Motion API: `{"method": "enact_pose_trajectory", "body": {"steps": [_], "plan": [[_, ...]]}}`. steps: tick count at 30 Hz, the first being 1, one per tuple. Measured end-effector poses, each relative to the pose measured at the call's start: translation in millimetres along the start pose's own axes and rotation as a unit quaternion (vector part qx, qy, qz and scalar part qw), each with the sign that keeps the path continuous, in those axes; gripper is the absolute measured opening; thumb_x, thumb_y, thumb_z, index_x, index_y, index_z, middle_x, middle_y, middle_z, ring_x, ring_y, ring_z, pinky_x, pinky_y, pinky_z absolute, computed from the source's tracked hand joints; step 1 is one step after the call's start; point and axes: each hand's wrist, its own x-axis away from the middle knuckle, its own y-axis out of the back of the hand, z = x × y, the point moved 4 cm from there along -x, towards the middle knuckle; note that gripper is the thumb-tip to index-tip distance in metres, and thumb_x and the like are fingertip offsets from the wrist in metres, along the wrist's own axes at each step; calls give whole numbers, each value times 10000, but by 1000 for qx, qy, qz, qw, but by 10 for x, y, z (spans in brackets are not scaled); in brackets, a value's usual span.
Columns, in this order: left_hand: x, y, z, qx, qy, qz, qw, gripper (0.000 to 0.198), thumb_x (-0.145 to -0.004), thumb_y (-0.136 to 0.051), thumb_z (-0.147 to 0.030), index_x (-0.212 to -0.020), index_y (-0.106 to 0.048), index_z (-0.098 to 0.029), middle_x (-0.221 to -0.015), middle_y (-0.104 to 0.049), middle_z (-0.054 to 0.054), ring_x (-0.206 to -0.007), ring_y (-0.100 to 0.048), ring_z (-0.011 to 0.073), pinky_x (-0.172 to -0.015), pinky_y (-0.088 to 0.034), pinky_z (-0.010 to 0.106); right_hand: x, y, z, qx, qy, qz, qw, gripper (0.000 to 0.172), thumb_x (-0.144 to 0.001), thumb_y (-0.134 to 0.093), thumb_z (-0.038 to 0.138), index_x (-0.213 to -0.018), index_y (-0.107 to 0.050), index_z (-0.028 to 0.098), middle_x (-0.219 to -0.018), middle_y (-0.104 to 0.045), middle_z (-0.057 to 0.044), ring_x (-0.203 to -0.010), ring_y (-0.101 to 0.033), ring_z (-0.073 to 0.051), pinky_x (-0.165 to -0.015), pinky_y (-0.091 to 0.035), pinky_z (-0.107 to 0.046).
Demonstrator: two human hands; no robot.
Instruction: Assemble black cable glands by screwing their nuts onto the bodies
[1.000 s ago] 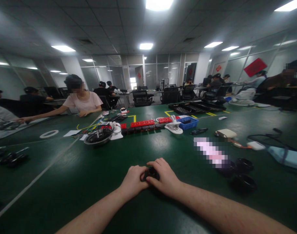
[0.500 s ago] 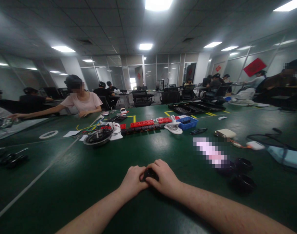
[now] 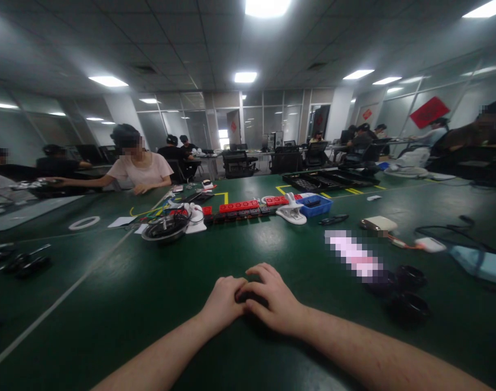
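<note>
L hand & R hand fingers curled shut over small black part, now mostly hidden, prob gripped

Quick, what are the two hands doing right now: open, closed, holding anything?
Left hand: closed, fingers curled against a small dark object, mostly hidden.
Right hand: closed over the same small dark object.

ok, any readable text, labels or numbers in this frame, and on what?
None legible.
Red wall sign: marks too blurred to read.
Small red sign left of it: too small.
Red door sign: too small.
Pink item: pixelated, unreadable.
Dark part between left hand and right hand: mostly hidden, no marking visible.
</note>
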Motion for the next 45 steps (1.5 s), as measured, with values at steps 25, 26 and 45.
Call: {"method": "enact_pose_trajectory", "body": {"steps": [25,26,45], "plan": [[-18,20,65,33,41,-47,997,299,-651,-574,-408,-553,-401,-184,-557,-444,-60,-562,-423,114,-558,-267,219,-23,-11,-182,52,-64,-57,995,154,-791,-494,220,-675,-586,178,-1052,-503,-63,-1040,-388,-214,-919,-298,-429],[-16,25,60,34,39,-47,998,300,-656,-569,-416,-556,-407,-184,-562,-448,-57,-567,-426,116,-560,-270,220,-24,-15,-191,52,-71,-58,994,155,-792,-497,227,-670,-579,176,-1049,-503,-63,-1035,-392,-212,-916,-301,-424],[-7,-5,40,12,30,-27,999,332,-638,-591,-471,-580,-437,-183,-576,-456,-59,-597,-435,123,-602,-277,234,-23,-63,-288,44,-110,-47,992,171,-803,-501,309,-702,-486,172,-964,-489,-56,-970,-417,-197,-858,-341,-367]]}}
